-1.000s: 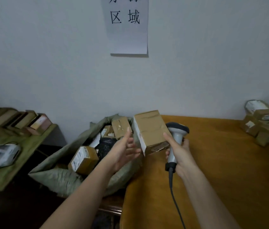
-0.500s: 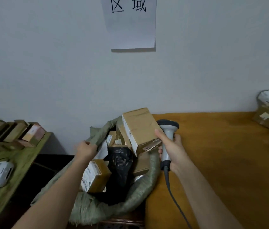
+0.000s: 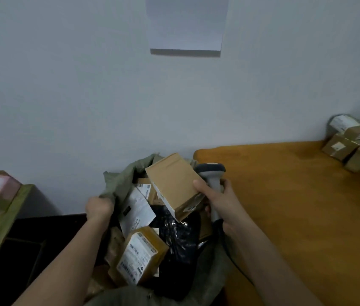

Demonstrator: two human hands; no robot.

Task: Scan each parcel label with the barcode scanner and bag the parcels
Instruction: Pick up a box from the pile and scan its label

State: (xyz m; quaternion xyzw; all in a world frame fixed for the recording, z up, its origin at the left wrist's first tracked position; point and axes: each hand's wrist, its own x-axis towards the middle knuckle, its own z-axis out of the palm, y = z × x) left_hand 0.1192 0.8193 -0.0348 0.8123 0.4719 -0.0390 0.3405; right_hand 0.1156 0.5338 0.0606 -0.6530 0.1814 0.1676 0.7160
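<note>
Your left hand [image 3: 99, 208] is closed on the rim of the sack [image 3: 121, 184], pulling the green cloth up and away from the table so the mouth gapes; that looks like the reason for the hold, since a slack sack would fold shut over its load. Your right hand [image 3: 221, 204] does two jobs at once. The fingers are wrapped around the handle of the scanner [image 3: 213, 175], and the thumb presses the box [image 3: 174, 184] against it, so both are clamped in one grip. That keeps the scanner ready while the box goes in.

The box hangs over the sack's mouth, at the side nearest the table [image 3: 296, 195], above the black bag [image 3: 179, 235] and not yet resting on anything. It is tilted: its long axis runs from the upper far corner, toward the wall, down to the lower corner near your wrist, and that low corner points into the sack. The broad plain face looks up; a white strip, likely the label, shows along the edge facing the sack's left rim. The scanner stands nearly upright, head at the top; which way its window faces cannot be told.

Inside the sack lie a labelled parcel [image 3: 141, 255] near you and a white mailer [image 3: 137, 210] between it and your left hand. More parcels [image 3: 347, 144] wait at the table's far right corner, well apart from the sack.
</note>
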